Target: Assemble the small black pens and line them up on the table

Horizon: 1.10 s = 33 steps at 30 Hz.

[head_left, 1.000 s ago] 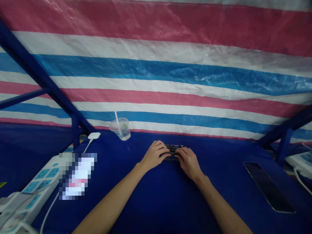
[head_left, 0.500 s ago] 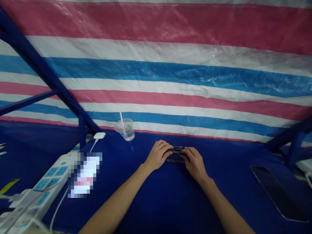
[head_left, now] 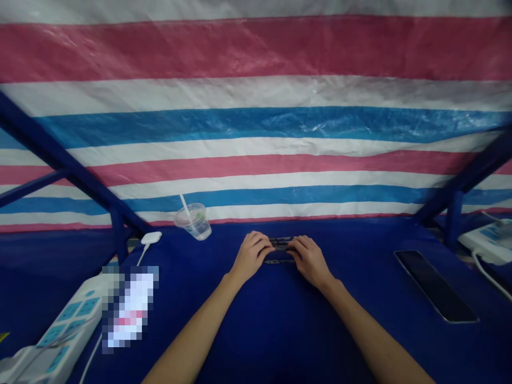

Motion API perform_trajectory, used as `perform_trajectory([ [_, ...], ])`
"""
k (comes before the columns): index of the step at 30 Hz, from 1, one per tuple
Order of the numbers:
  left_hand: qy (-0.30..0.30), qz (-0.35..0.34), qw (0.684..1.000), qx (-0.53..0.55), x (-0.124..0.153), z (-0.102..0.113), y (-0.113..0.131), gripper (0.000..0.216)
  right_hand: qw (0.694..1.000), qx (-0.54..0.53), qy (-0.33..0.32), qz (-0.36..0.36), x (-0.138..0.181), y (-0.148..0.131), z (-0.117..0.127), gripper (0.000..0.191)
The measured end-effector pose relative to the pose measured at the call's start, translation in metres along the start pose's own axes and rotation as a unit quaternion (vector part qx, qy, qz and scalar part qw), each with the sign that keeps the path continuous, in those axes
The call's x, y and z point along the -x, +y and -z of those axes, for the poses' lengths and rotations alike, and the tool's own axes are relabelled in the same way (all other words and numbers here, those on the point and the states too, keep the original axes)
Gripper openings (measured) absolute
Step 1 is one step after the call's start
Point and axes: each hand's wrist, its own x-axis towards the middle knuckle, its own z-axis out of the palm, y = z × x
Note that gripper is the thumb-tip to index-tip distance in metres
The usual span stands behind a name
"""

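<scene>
Two hands, left hand (head_left: 250, 256) and right hand (head_left: 309, 261), appear to grasp a small dark object (head_left: 282, 244) on a blue tabletop (head_left: 280, 330).

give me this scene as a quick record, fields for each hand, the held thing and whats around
left hand: gripping the left end of a small dark object
right hand: gripping its right end
held object: too small to identify, thin dark strip just below it
surface: blue table cover
rest: clear plastic cup with straw, white power strip, second power strip, smartphone, white adapter
backdrop: striped tarpaulin, blue metal frame
</scene>
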Motion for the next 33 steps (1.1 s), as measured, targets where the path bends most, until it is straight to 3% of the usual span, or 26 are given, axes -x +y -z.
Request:
perform_trajectory([
  [9,0.012,-0.002,1.000,0.000,0.003,-0.003,-0.003,0.012,1.000,-0.003,-0.013,-0.004,0.001,-0.002,0.003,0.012],
  [17,-0.012,0.005,1.000,-0.005,0.000,0.000,0.002,0.016,1.000,-0.009,0.029,-0.005,-0.001,-0.007,0.004,0.010],
  [26,0.020,-0.039,0.999,0.000,0.004,-0.004,-0.008,0.007,0.999,0.031,-0.035,0.003,-0.001,-0.002,0.001,0.020],
  [33,0.014,-0.017,1.000,-0.008,0.001,-0.002,-0.003,0.012,1.000,0.010,0.004,-0.018,-0.001,-0.005,0.003,0.010],
])
